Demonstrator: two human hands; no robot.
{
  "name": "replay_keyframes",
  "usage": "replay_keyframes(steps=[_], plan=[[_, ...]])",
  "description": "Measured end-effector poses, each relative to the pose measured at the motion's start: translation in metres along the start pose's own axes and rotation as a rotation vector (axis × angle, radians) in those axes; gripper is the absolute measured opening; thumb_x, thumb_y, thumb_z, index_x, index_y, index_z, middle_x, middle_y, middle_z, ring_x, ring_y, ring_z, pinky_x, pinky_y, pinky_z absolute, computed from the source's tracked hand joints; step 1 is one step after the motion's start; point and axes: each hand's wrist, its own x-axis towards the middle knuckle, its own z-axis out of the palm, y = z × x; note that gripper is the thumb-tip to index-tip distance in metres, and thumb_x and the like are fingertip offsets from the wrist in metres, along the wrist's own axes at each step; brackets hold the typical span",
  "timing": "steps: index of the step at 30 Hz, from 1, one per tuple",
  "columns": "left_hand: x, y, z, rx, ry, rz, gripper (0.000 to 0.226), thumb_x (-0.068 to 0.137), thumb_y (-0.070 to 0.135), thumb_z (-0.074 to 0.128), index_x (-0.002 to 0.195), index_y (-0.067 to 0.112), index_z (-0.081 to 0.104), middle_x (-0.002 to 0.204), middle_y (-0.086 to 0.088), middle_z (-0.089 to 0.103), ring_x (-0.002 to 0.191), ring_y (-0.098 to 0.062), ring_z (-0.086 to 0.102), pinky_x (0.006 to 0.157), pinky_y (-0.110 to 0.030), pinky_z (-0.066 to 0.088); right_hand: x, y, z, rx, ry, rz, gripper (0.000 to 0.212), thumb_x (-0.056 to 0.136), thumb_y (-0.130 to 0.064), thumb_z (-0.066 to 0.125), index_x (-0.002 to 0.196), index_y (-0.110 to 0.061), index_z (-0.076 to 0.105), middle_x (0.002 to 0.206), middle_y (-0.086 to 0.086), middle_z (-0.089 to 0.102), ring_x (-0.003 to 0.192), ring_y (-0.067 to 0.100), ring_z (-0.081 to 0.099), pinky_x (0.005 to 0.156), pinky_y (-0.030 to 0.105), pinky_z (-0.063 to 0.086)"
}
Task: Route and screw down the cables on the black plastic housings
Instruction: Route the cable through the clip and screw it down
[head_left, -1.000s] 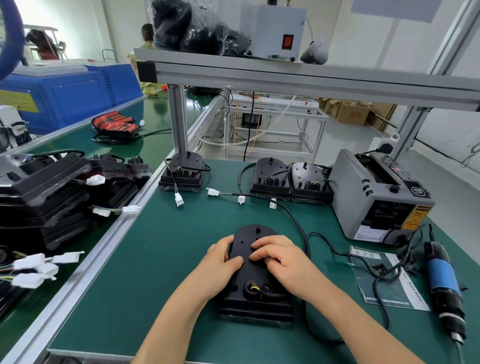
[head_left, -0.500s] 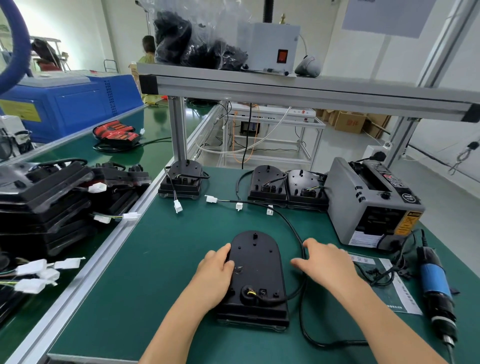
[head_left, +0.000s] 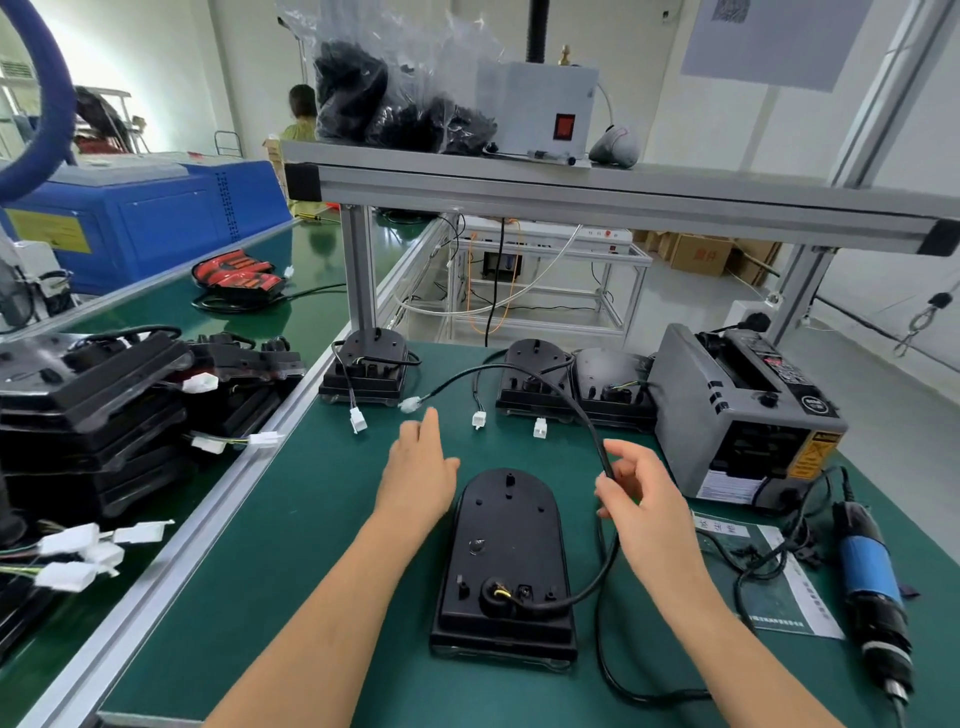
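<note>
Black moulded plastic, rounded at its far end, the housing (head_left: 506, 545) lies flat on the green mat of the counter (head_left: 311, 519). A smooth round cable (head_left: 592, 431) leaves its rubber grommet and loops right, where the right hand (head_left: 644, 499) pinches it between thumb and curled fingers (head_left: 618, 462). The left hand (head_left: 418, 467) has its fingers straight and together, near the cable's white connector (head_left: 410, 404).

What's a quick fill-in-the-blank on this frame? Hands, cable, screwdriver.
1. The right hand pinches the black cable, whose far end carries a ____ connector.
2. The left hand, fingers straight, holds ____.
3. The blue-banded screwdriver lies to the ____ of the near housing.
Missing: white; nothing; right.
</note>
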Motion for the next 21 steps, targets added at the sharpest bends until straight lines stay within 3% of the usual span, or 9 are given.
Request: replay_keyframes(steps=[4, 7, 9, 12, 15, 19, 21], plan=[[0.031, 0.008, -0.001, 0.023, 0.056, -0.055, 0.079, 0.094, 0.026, 0.056, 0.152, 0.015, 0.004, 0.136, -0.013, 0.032, 0.114, -0.031, 0.045, 0.088, -0.037, 0.040, -0.013, -0.007, -0.006, 0.193, 0.001, -0.082, 0.039, 0.094, -0.010, 0.056, 0.102, -0.048, 0.060, 0.091, -0.013, 0.062, 0.083, 0.008, 0.064, 0.072, 0.022, 0.054], [0.042, 0.007, -0.010, 0.109, 0.112, -0.026, 0.040, 0.100, 0.029, 0.044, 0.136, 0.013, 0.047, 0.119, -0.014, 0.043, 0.104, -0.032, 0.049, 0.083, -0.039, 0.043, -0.015, -0.007, -0.012, 0.266, 0.026, -0.075, 0.039, 0.092, -0.008, 0.058, 0.100, -0.045, 0.063, 0.090, -0.011, 0.063, 0.082, 0.007, 0.064, 0.068, 0.016, 0.052], [0.045, 0.007, -0.019, 0.120, 0.115, -0.003, 0.036, 0.101, 0.030, 0.040, 0.112, 0.005, 0.063, 0.108, -0.015, 0.049, 0.100, -0.033, 0.053, 0.082, -0.039, 0.045, -0.011, -0.004, -0.014, 0.266, 0.024, -0.018, 0.038, 0.092, -0.006, 0.057, 0.100, -0.043, 0.063, 0.087, -0.010, 0.062, 0.081, 0.008, 0.064, 0.065, 0.017, 0.053], [0.042, 0.010, -0.035, -0.057, -0.048, -0.044, 0.035, 0.097, 0.030, 0.045, 0.084, 0.008, 0.068, 0.084, -0.012, 0.065, 0.077, -0.025, 0.064, 0.071, -0.032, 0.051, -0.001, 0.000, -0.012, 0.212, -0.019, 0.173, 0.031, 0.093, -0.005, 0.055, 0.114, -0.027, 0.062, 0.094, -0.001, 0.064, 0.083, 0.013, 0.065, 0.063, 0.022, 0.053], [0.027, 0.012, -0.038, -0.421, -0.259, -0.224, 0.037, 0.097, 0.026, 0.044, 0.068, 0.009, 0.060, 0.046, -0.003, 0.054, 0.035, -0.012, 0.051, 0.040, -0.016, 0.041, 0.002, 0.005, -0.007, 0.060, -0.147, 0.297, 0.034, 0.094, -0.010, 0.055, 0.128, -0.012, 0.056, 0.102, -0.002, 0.066, 0.086, 0.011, 0.067, 0.073, 0.026, 0.052], [-0.002, -0.001, -0.027, -0.554, -0.437, -0.382, 0.039, 0.101, 0.027, 0.040, 0.072, 0.007, 0.054, 0.048, -0.001, 0.043, 0.031, -0.009, 0.047, 0.033, -0.013, 0.032, -0.008, 0.006, -0.001, -0.086, -0.340, 0.377, 0.045, 0.096, -0.021, 0.055, 0.139, -0.012, 0.046, 0.120, -0.003, 0.061, 0.096, 0.009, 0.064, 0.069, 0.020, 0.050], [-0.015, -0.008, -0.022, -0.555, -0.466, -0.416, 0.034, 0.102, 0.028, 0.040, 0.080, 0.006, 0.055, 0.051, -0.004, 0.047, 0.033, -0.011, 0.049, 0.034, -0.015, 0.034, -0.013, 0.006, -0.002, -0.135, -0.404, 0.394, 0.050, 0.096, -0.027, 0.054, 0.143, -0.014, 0.041, 0.136, -0.001, 0.053, 0.112, 0.013, 0.059, 0.081, 0.024, 0.052]])
